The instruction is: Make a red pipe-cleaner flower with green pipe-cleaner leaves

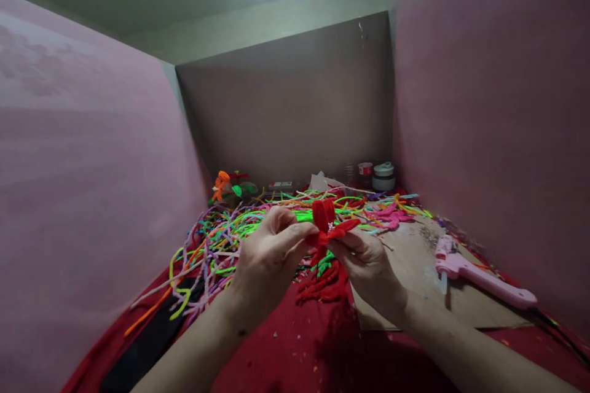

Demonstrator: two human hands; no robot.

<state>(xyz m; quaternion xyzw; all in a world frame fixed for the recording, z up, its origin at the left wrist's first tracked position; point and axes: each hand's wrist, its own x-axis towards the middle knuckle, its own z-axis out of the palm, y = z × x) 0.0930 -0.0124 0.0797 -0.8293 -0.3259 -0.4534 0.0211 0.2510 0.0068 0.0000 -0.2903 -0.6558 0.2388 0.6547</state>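
Thumb and forefinger of the left hand [270, 249] pinch together on the left side of a red flower [324, 215], while the fingers of the right hand [371, 261] close on its right side, near a petal. The flower sits between the two hands, raised above the work surface, one petal upright and a pale centre [330, 227] showing.

Fuzzy and thin-petalled, it looks light and soft, with enough stiffness to keep its shape; the nap should give good grip, though a hard squeeze would likely bend or flatten a petal. The base, where the petals meet, seems the safest hold, clear of the pale centre.

Just below lie red strips [322, 285] on a red cloth [281, 350]. Farther out, a tangle of coloured stems [225, 236] spreads to the left and behind, and a pink glue gun [488, 282] rests on a board [401, 270] at right.
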